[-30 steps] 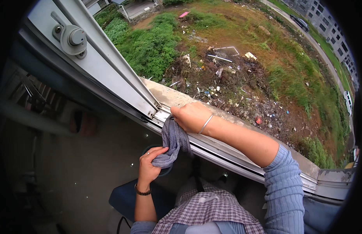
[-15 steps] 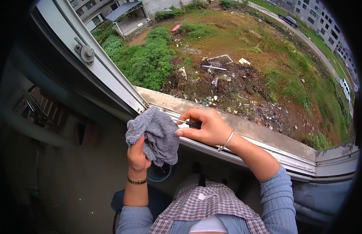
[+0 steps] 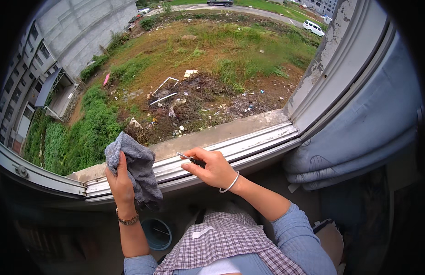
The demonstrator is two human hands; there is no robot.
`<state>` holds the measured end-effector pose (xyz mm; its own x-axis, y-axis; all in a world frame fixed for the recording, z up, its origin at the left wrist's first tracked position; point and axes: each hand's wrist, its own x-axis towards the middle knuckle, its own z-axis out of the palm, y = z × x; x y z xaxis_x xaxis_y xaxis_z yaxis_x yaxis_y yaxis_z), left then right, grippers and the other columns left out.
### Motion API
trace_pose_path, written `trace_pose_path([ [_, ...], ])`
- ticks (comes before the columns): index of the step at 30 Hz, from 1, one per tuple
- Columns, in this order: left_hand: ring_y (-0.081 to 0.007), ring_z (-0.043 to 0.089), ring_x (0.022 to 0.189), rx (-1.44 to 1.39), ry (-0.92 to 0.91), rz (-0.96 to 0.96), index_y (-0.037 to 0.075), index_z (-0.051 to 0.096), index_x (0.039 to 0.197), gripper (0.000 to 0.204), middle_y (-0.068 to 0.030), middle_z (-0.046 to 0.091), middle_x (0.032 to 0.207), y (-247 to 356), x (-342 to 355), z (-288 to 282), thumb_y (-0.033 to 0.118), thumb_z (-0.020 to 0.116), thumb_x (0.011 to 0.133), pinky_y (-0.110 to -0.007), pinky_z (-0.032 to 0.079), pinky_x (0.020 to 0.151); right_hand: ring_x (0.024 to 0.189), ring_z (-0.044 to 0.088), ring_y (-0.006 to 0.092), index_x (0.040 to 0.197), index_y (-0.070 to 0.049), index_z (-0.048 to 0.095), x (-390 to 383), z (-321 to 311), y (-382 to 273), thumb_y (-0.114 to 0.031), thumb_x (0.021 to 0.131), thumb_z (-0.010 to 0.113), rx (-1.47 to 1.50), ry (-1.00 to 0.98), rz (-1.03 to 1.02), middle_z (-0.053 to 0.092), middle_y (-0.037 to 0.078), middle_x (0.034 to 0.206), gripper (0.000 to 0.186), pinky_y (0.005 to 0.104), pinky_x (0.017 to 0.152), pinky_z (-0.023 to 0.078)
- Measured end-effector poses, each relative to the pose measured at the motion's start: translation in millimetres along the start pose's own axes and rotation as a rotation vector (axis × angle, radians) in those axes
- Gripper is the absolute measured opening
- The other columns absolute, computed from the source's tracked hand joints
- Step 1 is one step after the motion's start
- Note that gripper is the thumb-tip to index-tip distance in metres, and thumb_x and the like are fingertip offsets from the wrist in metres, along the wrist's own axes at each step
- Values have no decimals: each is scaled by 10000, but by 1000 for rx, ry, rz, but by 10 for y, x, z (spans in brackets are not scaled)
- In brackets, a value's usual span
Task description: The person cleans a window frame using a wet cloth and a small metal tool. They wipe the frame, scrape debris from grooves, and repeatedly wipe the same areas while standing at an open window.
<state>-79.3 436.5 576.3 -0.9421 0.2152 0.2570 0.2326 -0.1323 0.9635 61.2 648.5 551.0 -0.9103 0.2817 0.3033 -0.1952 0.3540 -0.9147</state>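
A grey cloth point(image 3: 138, 169) hangs bunched from my left hand point(image 3: 122, 183), its fingers closed round the upper part and the rest drooping past the window frame. My right hand point(image 3: 211, 169) pinches a small screwdriver point(image 3: 197, 162) with a black handle, its thin metal shaft pointing left toward the cloth. The tip does not touch the cloth. Both hands are held over the white window track point(image 3: 240, 149), which has dark grime along its grooves.
A concrete ledge point(image 3: 212, 134) runs outside the track, with a littered, grassy lot beyond and below. On the floor below my left forearm stands a blue bucket point(image 3: 156, 233). At right, a blue-grey curtain point(image 3: 354, 133) hangs beside the window frame.
My view has swung right, so the window's right side and the curtain now show more fully. The cloth hangs lower and looser, and the hands are farther apart. Both hands keep their holds.
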Motion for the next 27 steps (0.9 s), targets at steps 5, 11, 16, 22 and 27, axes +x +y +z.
trace_pose_path([
  [5,-93,575,974,-1,-348,238,-56,583,1232,298,-69,662,1067,113,-167,1277,105,610,983,-268,472,850,754,588,39,1099,4,691,-989,-501,296,-156,918,722,22,192,212,709,14,886,244,216,696,496],
  [11,-442,595,917,224,-1015,293,2,565,1016,238,-245,626,933,-347,-402,2715,176,640,872,-455,471,789,782,597,138,1181,11,657,-1794,-1022,390,-162,974,571,42,391,367,632,86,925,283,273,735,486],
  [16,-442,626,955,597,-1158,459,50,564,1123,318,-248,672,976,-608,-532,3505,224,626,864,-528,481,808,787,524,54,1275,-4,629,-2145,-1467,412,-8,924,565,-178,654,269,586,20,965,358,205,716,445],
  [22,-388,667,955,910,-1410,650,110,570,1280,451,-215,699,990,-641,-624,3864,183,557,835,-495,529,814,841,591,64,1267,-8,633,-2262,-1517,462,29,889,649,-117,782,330,649,11,964,380,215,765,480],
  [27,-390,659,980,1012,-1642,689,86,569,1224,400,-202,696,1026,-470,-306,3472,124,521,829,-504,521,822,888,677,150,1156,-3,681,-2191,-1445,317,-4,898,648,-233,793,358,700,101,987,261,276,763,532],
])
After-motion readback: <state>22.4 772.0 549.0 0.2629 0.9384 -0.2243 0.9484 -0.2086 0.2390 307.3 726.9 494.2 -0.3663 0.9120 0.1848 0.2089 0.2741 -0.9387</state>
